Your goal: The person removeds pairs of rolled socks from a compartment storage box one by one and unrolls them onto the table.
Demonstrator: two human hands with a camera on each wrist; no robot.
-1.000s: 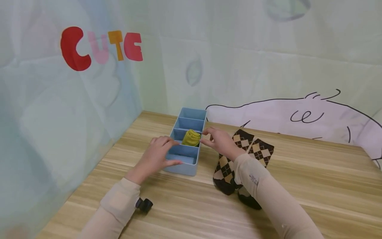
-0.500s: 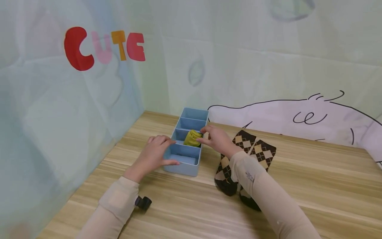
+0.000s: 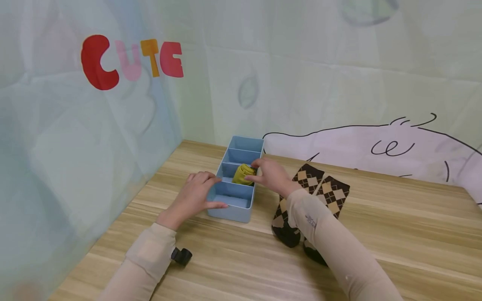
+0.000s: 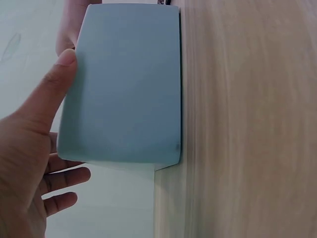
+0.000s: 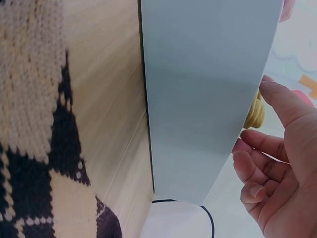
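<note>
A light-blue box with several compartments stands on the table. In its second compartment from the front sits a yellow roll of fabric. My right hand reaches over the box's right rim, thumb in front of the roll and forefinger behind it, pinching its right side. In the right wrist view the roll shows between thumb and forefinger, mostly hidden by the box wall. My left hand rests at the near left corner, thumb and fingers spread. In the left wrist view, its thumb touches the rim.
Two brown-and-tan argyle socks lie flat to the right of the box, partly under my right forearm. The wooden table meets printed cloth walls at the left and back. A black wrist device sticks out beside my left sleeve.
My right thumb and forefinger have moved left over the box's rim, onto the yellow roll. My left hand has stayed at the box's corner. The view has shifted slightly.
</note>
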